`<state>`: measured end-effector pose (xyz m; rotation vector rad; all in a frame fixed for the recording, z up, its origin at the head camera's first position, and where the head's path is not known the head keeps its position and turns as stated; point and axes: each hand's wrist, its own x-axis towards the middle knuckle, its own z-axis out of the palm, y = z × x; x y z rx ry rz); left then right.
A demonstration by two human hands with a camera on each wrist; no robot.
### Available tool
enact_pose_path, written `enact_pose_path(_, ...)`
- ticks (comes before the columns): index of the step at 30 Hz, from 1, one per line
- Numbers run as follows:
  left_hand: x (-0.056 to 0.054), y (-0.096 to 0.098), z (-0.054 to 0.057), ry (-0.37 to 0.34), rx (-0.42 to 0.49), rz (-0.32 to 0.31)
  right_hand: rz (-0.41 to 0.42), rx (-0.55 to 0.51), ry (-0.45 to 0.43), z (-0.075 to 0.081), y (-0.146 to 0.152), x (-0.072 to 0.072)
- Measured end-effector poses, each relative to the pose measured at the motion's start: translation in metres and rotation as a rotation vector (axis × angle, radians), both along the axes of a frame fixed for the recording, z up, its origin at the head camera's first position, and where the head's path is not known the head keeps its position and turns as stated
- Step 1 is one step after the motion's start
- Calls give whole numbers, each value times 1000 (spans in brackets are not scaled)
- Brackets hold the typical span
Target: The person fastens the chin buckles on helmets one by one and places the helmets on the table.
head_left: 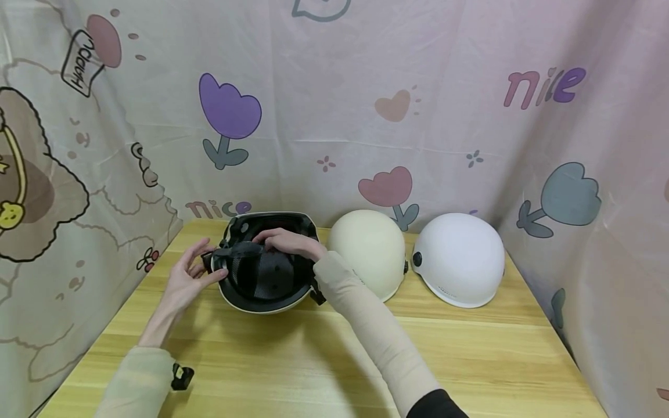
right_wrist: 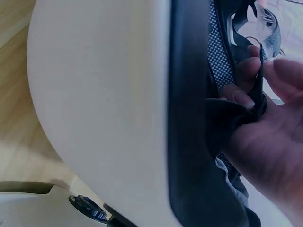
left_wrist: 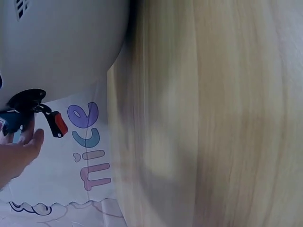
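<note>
An upturned cream helmet point(head_left: 263, 307) shows its black padded inside. My left hand point(head_left: 190, 276) grips its left rim, thumb over the edge and fingers near the side fitting. In the left wrist view, a buckle with a red button point(left_wrist: 59, 124) hangs beside the black round fitting point(left_wrist: 27, 98), close to the fingers. My right hand point(head_left: 287, 241) reaches over the helmet's opening from the right. In the right wrist view its curled fingers hold a black chin strap point(right_wrist: 260, 78) above the mesh lining point(right_wrist: 218, 56).
A cream helmet point(head_left: 368, 249) stands dome up right of the upturned one, partly behind the right forearm. Farther right is a white helmet point(head_left: 462, 261), also dome up. All stand on a wooden table point(head_left: 261, 371) against a printed curtain point(head_left: 313, 87).
</note>
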<state>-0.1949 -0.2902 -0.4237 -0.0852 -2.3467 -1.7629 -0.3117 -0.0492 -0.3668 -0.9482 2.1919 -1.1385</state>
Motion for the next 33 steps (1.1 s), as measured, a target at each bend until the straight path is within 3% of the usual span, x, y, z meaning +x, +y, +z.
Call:
enact_pose_path(5,-1,0,2,-2,-34,31,21,41,75,0,-1,0)
enact_pose_path(9,0,-1,2,-19,-44,27,40,8,95,-1,0,-1)
enact_pose_path(18,2,0,1,-9,85,-31,62,-59,26,0,5,-2)
enact_pose_path(33,2,0,2,-35,136,-53,-2,-232,-104,3,13,-4)
